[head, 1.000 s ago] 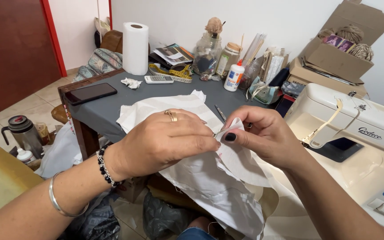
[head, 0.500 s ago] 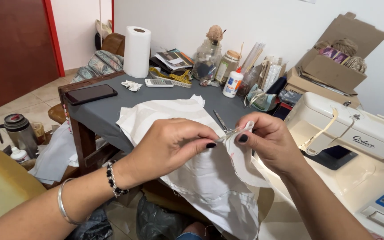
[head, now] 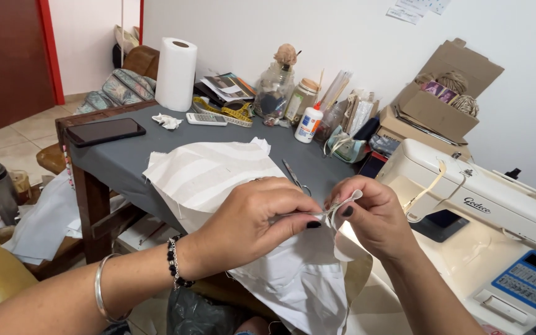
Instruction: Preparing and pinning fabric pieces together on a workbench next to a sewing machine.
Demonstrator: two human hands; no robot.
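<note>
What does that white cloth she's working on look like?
The white cloth looks like thin woven fabric with faint pale stripes. It lies crumpled on the grey table and hangs over its near edge toward the lap. The left hand and right hand pinch a small folded bit of it between fingertips.

— What are the hands doing?
— The left hand point(head: 252, 226) and right hand point(head: 373, 217) pinch a small fold of white cloth point(head: 243, 180) between their fingertips.
— And nearby?
— Scissors point(head: 296, 177) lie on the grey table point(head: 131, 158); a sewing machine point(head: 485, 211) stands just right.
</note>
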